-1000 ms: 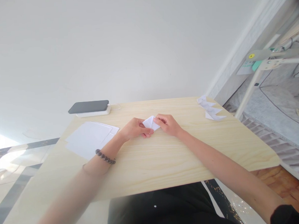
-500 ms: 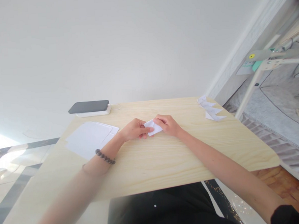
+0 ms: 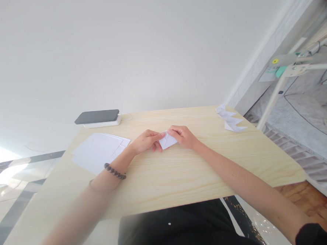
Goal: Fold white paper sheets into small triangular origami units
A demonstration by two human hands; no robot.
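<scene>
A small folded piece of white paper [image 3: 168,140] is held between my two hands above the middle of the table. My left hand [image 3: 148,141] pinches its left edge, thumb on top near the upper corner and fingers beneath. On the other side, my right hand [image 3: 183,136] grips the right end, its thumb and curled forefinger on the upper part. Crease lines show on the paper's face. Its underside and the fingertips behind it are hidden.
White paper sheets [image 3: 97,150] lie stacked at the left. Behind them a dark phone [image 3: 98,116] rests on a white block with a cable. Several folded paper pieces [image 3: 231,120] stand at the table's [image 3: 211,171] far right. A wall [image 3: 153,53] rises behind.
My left thumb has slid up from the paper's lower middle to its upper left corner. The paper is slightly shifted, and my right hand has hardly moved.
</scene>
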